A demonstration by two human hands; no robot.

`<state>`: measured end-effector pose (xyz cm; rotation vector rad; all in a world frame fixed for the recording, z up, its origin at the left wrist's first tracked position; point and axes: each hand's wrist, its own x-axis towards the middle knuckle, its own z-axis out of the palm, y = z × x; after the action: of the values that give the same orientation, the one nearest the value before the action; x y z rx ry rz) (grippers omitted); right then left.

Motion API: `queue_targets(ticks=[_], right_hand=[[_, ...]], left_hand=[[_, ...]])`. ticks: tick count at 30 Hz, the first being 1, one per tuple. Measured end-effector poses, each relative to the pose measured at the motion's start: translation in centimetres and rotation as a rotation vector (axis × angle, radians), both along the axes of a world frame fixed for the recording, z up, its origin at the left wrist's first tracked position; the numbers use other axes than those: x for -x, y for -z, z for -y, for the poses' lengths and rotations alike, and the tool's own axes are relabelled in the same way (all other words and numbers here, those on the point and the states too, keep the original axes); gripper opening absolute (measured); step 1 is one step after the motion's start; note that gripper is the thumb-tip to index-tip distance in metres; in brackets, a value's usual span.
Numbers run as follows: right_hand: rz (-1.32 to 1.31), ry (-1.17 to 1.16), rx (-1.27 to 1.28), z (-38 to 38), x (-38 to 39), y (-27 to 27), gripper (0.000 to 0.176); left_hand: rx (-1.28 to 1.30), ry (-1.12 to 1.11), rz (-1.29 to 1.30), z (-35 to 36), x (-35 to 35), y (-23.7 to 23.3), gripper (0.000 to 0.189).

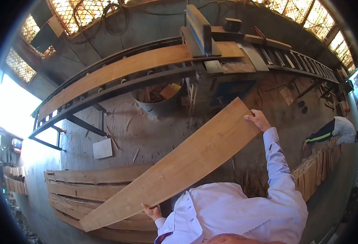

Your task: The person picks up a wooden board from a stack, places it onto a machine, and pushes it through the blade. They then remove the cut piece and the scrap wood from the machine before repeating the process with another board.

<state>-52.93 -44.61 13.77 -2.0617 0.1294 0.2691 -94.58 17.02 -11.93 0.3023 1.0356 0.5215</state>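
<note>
A long, wide wooden board (pixel 175 164) slants across the view, from upper right down to lower left. My right hand (pixel 258 119) grips its edge near the upper right end, with the thumb on the top face. Lower down, my left hand (pixel 152 212) holds the near edge, its thumb above and the other fingers partly hidden. Beneath the board's lower end lies a stack of rough planks (pixel 93 175). Another long board (pixel 118 70) rests on the roller table (pixel 79 106) and passes under the upright guard of a machine (pixel 203 34).
A round bin of wood scraps (pixel 156 106) stands below the roller table. More rollers (pixel 301 61) extend right of the machine. At the right, a bent-over person (pixel 341 129) is beside stacked wood (pixel 317 166). A pale square piece (pixel 102 149) lies on the floor.
</note>
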Motion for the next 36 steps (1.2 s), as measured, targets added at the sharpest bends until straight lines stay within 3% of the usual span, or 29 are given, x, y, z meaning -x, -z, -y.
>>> queue_targets(ticks=[3, 5, 8, 9, 13, 16, 27, 30, 33, 36], right_hand=[[0.228, -0.068, 0.307, -2.0, -4.9, 1.9, 0.045], [0.247, -0.072, 0.357, -4.6, -7.3, 2.1, 0.047], [0.236, -0.039, 0.562, -7.1, -10.8, 3.2, 0.048], [0.287, -0.022, 0.541, -7.2, -11.9, 4.1, 0.047], [0.193, 0.006, 0.555, -6.2, -15.4, 5.4, 0.048], [0.199, 0.042, 0.608, -3.6, -17.5, 7.8, 0.05], [0.175, 0.247, 0.53, 5.2, -18.6, 13.0, 0.067], [0.118, 0.316, 0.496, 8.2, -19.7, 13.0, 0.068], [0.108, 0.366, 0.446, 12.2, -21.8, 14.5, 0.067], [0.16, 0.42, 0.301, 13.0, -24.9, 12.2, 0.066]], left_hand=[[0.001, -0.113, -0.015, -0.6, -4.9, -0.3, 0.05], [0.01, -0.17, 0.007, -1.9, -6.4, -0.3, 0.05], [-0.26, 0.084, -0.105, -2.7, -7.6, -0.7, 0.05], [-0.04, -0.07, -0.108, -3.3, -9.0, -1.7, 0.05], [0.018, -0.227, -0.028, -5.2, -11.9, 1.8, 0.047], [0.082, -0.274, 0.026, -4.8, -16.2, 0.1, 0.045], [-0.253, -0.082, 0.154, -6.1, -36.3, -11.1, 0.042], [-0.215, -0.048, 0.343, -5.2, -42.8, -14.7, 0.042], [-0.294, -0.034, 0.372, -3.9, -50.3, -15.7, 0.041], [-0.382, -0.021, 0.309, -2.2, -57.8, -16.0, 0.039]])
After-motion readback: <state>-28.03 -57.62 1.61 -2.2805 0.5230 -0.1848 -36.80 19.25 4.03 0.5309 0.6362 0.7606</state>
